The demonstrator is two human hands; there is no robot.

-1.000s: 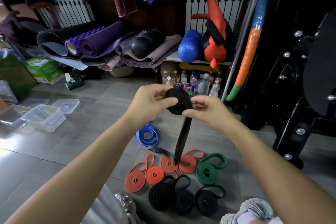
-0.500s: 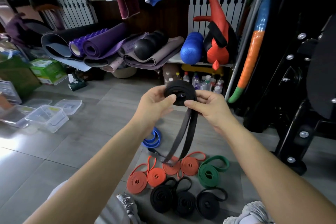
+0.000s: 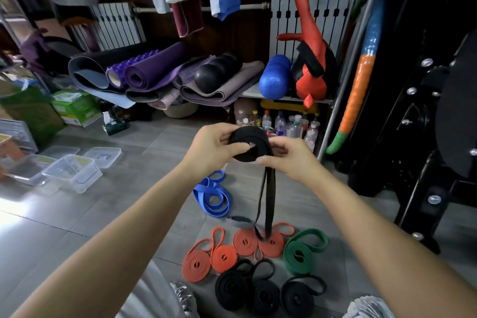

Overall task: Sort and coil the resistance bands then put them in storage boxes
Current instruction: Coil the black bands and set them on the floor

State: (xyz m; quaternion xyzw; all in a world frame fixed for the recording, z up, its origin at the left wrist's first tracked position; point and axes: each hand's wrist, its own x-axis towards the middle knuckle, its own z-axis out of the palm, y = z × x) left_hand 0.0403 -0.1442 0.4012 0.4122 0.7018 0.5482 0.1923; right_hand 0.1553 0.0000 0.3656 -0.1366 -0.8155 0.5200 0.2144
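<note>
- Black band coil (image 3: 248, 142) tilted flatter since earlier; its tail (image 3: 269, 199) hangs doubled below my fingers (image 3: 268, 161).
- Left hand (image 3: 213, 151) and right hand (image 3: 293, 159) curled, pinching coil between them.

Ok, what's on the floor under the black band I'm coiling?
The black band dangles over two orange coils, a grey band beside them. Where its tail crosses them, the coils are hidden.

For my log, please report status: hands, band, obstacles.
Left hand and right hand both grip black band, partly coiled. Its loose tail hangs over orange coils. No obstacle seen.
</note>
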